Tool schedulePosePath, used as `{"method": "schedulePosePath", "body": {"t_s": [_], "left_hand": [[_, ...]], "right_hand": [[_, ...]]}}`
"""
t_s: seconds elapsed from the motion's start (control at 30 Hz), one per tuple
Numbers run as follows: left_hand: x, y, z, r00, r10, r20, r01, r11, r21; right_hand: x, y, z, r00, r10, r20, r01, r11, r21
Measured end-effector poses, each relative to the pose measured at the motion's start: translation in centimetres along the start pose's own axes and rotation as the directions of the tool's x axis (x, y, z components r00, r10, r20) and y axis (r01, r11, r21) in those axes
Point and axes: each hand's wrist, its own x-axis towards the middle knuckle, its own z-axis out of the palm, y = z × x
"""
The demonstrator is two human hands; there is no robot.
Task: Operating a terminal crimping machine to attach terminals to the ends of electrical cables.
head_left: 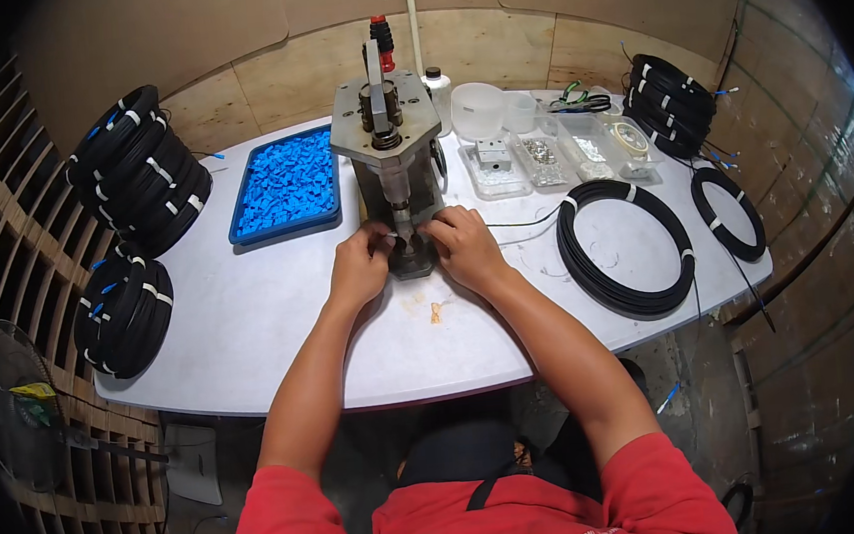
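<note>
A metal bench press with a red-topped black fitting stands upright at the middle of the table. Both of my hands are at its lower jaw, one on each side. My left hand is closed in a pinch at the jaw's left; whatever its fingertips hold is hidden. On the right, my right hand pinches a thin black cable, which runs to it from a large coil of black cable tied with white bands. The cable's end is out of sight between the fingers and the jaw.
Left of the press is a dark blue tray of small blue parts. Stacked cable coils stand at the table's left. Behind right are clear plastic boxes, a white bottle and pliers. A fan stands at far left.
</note>
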Motion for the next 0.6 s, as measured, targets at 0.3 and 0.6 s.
{"method": "schedulePosePath", "body": {"t_s": [0.3,0.6], "left_hand": [[-0.04,-0.11,0.07,1.0,0.006,-0.011,-0.006,1.0,-0.006],[-0.2,0.34,0.0,1.0,0.014,-0.003,-0.014,1.0,-0.019]], "right_hand": [[-0.11,0.12,0.17,1.0,0.014,0.024,-0.013,1.0,-0.015],[0.11,-0.41,-0.47,1.0,0.025,-0.006,-0.025,1.0,0.009]]}}
